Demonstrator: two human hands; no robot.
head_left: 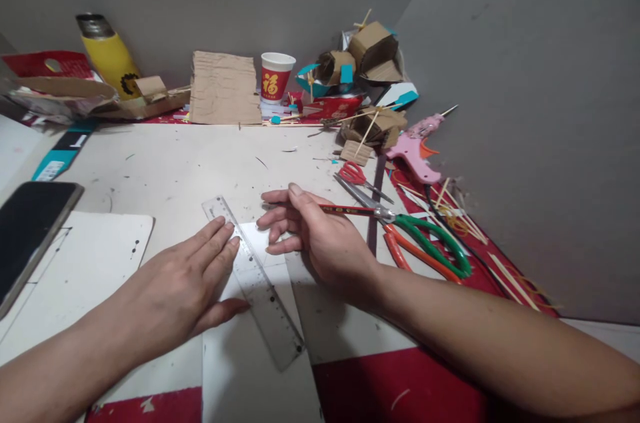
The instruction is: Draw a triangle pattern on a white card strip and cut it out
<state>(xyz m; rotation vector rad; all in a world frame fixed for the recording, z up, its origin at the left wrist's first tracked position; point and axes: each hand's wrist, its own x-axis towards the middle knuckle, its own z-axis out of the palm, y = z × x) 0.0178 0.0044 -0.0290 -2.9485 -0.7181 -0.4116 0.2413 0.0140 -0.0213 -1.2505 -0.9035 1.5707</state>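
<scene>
A clear plastic ruler [267, 313] lies slantwise across a white strip of paper [260, 383]. My left hand [183, 283] rests flat with its fingers stretched out, their tips pressing on the ruler's upper half and the thumb at its left edge. Thin drawn lines show on the paper just right of the ruler. My right hand [320, 229] holds a dark red and black pencil [345, 210] between thumb and index finger. The pencil's blunt end points right, towards the scissors; its other end is partly hidden by the fingers. The other right-hand fingers are loosely curled above the paper.
Green-and-orange-handled scissors [430, 236] and small red scissors [353, 173] lie right of my right hand. Beyond are a pink glue gun [415, 149], wooden sticks [510, 279], cardboard pieces [225, 86], a paper cup [276, 79] and a yellow bottle [110, 59]. A phone [35, 229] lies left.
</scene>
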